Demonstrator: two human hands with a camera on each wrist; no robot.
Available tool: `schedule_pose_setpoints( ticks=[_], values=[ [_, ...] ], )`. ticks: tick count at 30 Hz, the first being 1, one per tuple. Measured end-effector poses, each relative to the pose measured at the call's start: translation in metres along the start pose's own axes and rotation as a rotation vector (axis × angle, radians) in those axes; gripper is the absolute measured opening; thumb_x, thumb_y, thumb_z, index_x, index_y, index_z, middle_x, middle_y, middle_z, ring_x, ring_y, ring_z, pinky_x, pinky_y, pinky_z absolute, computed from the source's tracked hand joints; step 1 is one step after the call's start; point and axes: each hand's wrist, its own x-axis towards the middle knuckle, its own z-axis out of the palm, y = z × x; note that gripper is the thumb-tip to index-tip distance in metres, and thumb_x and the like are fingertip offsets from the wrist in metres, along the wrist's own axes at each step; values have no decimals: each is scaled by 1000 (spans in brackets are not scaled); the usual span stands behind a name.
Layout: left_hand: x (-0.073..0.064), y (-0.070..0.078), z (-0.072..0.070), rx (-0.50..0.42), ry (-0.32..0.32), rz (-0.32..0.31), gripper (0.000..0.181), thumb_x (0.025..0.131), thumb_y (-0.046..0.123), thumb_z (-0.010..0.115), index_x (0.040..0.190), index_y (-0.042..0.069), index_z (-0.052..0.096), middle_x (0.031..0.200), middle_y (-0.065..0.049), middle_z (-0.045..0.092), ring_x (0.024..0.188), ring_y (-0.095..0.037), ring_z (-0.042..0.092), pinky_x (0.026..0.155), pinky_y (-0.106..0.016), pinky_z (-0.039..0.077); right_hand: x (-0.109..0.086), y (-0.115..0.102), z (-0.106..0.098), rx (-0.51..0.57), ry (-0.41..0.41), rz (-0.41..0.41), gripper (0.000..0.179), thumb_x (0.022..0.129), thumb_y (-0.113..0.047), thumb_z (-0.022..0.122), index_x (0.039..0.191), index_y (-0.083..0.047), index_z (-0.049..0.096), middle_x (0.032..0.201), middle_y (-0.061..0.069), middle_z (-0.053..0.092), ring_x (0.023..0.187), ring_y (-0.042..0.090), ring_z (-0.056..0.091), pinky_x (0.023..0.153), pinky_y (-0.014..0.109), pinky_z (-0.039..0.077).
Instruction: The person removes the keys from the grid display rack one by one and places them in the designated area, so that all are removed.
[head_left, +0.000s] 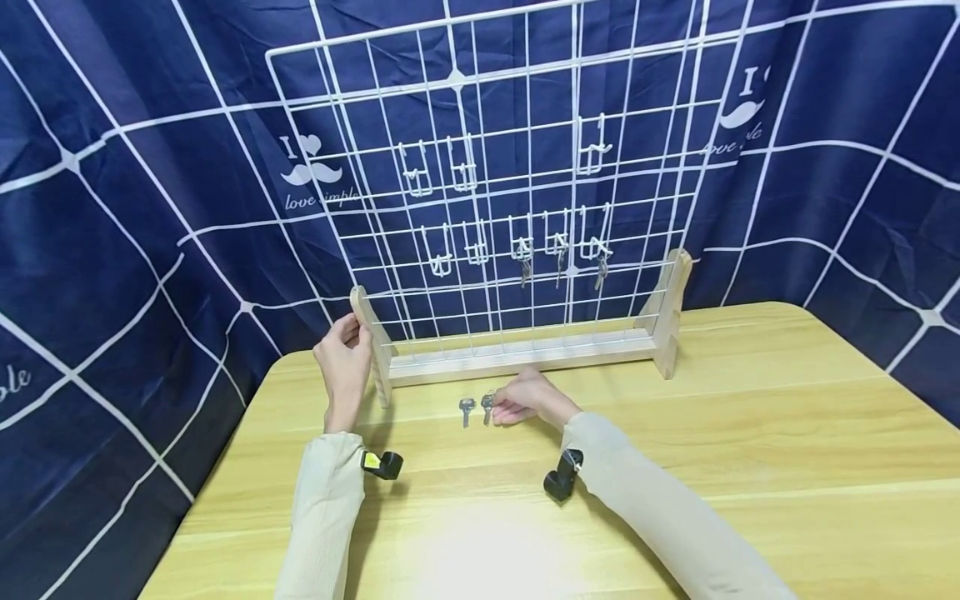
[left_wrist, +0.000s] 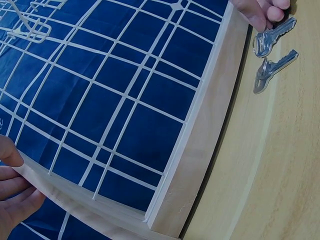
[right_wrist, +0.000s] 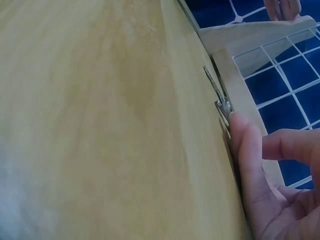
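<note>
My left hand (head_left: 345, 358) grips the upper part of the left wooden end post (head_left: 382, 358) of a wire grid rack. In the left wrist view the thumb and fingers (left_wrist: 15, 192) are on either side of that post's edge. Two small silver keys lie side by side on the table in front of the rack's base, a left key (head_left: 467, 408) and a right key (head_left: 487, 406). My right hand (head_left: 528, 398) is low over the table, fingers curled, pinching at the head of the right key. In the right wrist view the thumb tip meets the keys (right_wrist: 223, 107).
The white wire grid (head_left: 495, 183) stands upright in its wooden base (head_left: 525, 354). Several white hooks are on it; keys (head_left: 527, 271) hang from three lower ones. A dark blue patterned curtain (head_left: 150, 250) surrounds the wooden table (head_left: 750, 400).
</note>
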Motion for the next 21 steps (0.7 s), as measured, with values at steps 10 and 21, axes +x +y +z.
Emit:
schedule_pose_setpoints(
  ticks=[10,21],
  values=[
    [-1,-3,-1,0,-5,-1,25,86,0,59,108,-10,68,101,-22,70,88,-29,70,70,-9,49,5,0,-1,-48,-21,25,10,85,-1,65,88,8,67,66,12,68,51,13,64,54,21,56],
    [0,-2,-1,-3,-9,-6,25,86,0,59,108,-9,68,101,-22,71,88,-29,70,68,-5,45,11,-1,-7,-89,-82,-2,10,85,-2,64,85,7,67,62,9,67,50,11,63,49,16,53]
  ],
)
